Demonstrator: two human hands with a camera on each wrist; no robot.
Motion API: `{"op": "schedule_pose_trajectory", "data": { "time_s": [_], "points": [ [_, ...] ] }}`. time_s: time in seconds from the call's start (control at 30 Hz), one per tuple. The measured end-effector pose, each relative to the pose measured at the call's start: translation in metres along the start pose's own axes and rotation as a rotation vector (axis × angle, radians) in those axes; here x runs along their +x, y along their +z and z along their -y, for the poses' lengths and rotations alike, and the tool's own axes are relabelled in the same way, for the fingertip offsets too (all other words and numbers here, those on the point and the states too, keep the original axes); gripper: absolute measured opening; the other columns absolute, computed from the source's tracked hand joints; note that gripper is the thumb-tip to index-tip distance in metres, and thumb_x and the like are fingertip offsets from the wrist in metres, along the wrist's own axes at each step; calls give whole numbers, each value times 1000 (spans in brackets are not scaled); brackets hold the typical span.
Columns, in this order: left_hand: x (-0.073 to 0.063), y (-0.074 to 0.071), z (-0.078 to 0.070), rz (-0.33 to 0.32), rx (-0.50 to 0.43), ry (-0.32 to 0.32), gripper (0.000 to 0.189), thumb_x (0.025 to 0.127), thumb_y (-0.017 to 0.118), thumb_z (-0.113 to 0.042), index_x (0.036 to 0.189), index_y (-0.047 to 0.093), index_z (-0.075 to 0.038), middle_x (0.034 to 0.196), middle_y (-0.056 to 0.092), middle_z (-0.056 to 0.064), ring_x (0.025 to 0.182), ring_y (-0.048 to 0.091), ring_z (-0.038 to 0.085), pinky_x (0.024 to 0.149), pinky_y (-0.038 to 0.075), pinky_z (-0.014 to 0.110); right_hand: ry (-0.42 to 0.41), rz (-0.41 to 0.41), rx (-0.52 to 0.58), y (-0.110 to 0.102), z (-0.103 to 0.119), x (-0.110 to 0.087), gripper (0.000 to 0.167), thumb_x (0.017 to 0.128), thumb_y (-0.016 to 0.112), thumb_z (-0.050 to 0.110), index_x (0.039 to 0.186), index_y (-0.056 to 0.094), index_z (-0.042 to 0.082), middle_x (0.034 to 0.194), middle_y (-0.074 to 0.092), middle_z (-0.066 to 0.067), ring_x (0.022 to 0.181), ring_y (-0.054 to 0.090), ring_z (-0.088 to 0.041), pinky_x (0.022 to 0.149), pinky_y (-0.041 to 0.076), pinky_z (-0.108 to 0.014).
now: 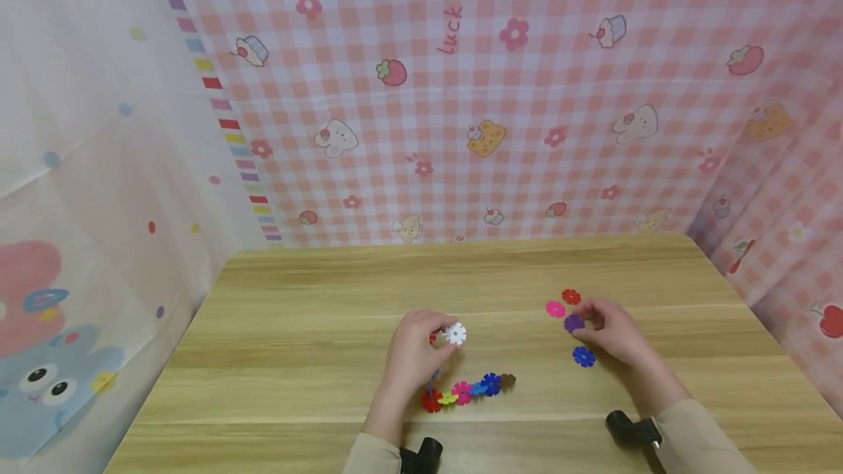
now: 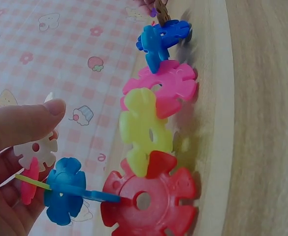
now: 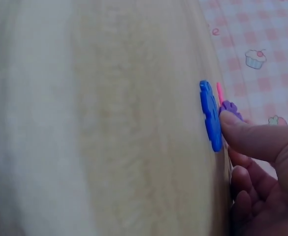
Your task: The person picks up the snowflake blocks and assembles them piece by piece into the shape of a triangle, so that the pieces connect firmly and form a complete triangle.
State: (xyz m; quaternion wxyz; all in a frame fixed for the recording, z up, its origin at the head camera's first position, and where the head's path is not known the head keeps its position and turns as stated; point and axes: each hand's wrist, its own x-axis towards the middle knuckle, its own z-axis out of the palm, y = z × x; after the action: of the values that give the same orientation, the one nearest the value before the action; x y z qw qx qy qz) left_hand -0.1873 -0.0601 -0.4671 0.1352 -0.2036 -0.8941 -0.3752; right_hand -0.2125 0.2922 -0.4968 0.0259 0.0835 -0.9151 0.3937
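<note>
My left hand (image 1: 413, 357) grips one end of a chain of interlocking flower-shaped plastic discs, with a white disc (image 1: 456, 333) showing between thumb and fingers. In the left wrist view, blue discs (image 2: 64, 191) run from the hand to a red disc (image 2: 148, 196). From there the chain lies along the table through a yellow disc (image 2: 146, 130), a pink disc (image 2: 176, 83), blue ones and a brown disc (image 1: 508, 380). On the right, my right hand (image 1: 615, 331) pinches a purple disc (image 1: 574, 323) between thumb and fingers, at the tabletop.
Around the right hand lie a loose red disc (image 1: 571, 296), a pink disc (image 1: 555, 309) and a dark blue disc (image 1: 583, 356). The wooden table (image 1: 296, 342) meets a pink checked curtain (image 1: 421, 108) at the back. Black wrist devices (image 1: 634, 430) sit at both cuffs.
</note>
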Motion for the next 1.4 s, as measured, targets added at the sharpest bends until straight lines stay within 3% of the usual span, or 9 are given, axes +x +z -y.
{"op": "schedule_pose_trajectory", "data": {
  "time_s": [0.23, 0.47, 0.6, 0.7, 0.87, 1.03, 1.4],
  "points": [
    [-1, 0, 2, -6, -14, -4, 30, 76, 86, -12, 105, 75, -9, 101, 73, 1, 96, 62, 19, 87, 51, 38, 27, -30, 104, -1, -3, -6, 24, 89, 71, 1, 111, 62, -3, 91, 65, -11, 78, 55, -14, 68, 46, -24],
    [-3, 0, 3, -13, -15, -1, 29, 77, 86, -12, 104, 76, -8, 99, 73, 1, 94, 62, 18, 85, 51, 37, 62, 0, 232, -1, 2, -16, 25, 94, 66, 5, 116, 62, -5, 96, 70, -15, 80, 62, -10, 70, 50, -24],
    [-4, 1, 3, -27, -12, 16, 30, 76, 86, -12, 103, 76, -8, 97, 73, 0, 93, 62, 18, 85, 51, 37, 90, -9, 290, 6, 19, -19, 27, 93, 68, 5, 117, 61, -7, 95, 69, -15, 80, 63, -10, 67, 52, -24],
    [-4, 1, 4, -35, -9, 27, 30, 75, 87, -12, 103, 76, -8, 97, 73, 0, 93, 62, 18, 85, 51, 37, 87, -25, 251, 13, 35, -19, 25, 92, 70, 7, 112, 64, -6, 94, 69, -11, 81, 62, -10, 69, 52, -23],
    [-5, 0, 3, -33, -11, 14, 30, 75, 87, -12, 103, 76, -8, 98, 73, 0, 95, 62, 19, 86, 51, 38, 11, -46, 211, 27, 62, -14, 17, 88, 73, 6, 103, 68, -2, 89, 69, -5, 79, 61, -12, 68, 51, -24],
    [-5, 0, 2, -34, -26, 0, 29, 76, 86, -11, 103, 76, -8, 98, 73, -1, 94, 61, 18, 86, 50, 39, -35, -40, 245, 46, 83, -9, 13, 86, 74, 3, 99, 71, 4, 88, 69, -2, 81, 62, -14, 74, 51, -24],
    [-5, 2, 0, -48, -30, 22, 32, 75, 87, -11, 106, 77, -7, 100, 73, 2, 95, 62, 19, 87, 51, 38, -47, -44, 344, 88, 111, -4, 6, 87, 76, 8, 89, 72, 5, 87, 71, 0, 80, 65, -16, 74, 55, -26]
  ]
}}
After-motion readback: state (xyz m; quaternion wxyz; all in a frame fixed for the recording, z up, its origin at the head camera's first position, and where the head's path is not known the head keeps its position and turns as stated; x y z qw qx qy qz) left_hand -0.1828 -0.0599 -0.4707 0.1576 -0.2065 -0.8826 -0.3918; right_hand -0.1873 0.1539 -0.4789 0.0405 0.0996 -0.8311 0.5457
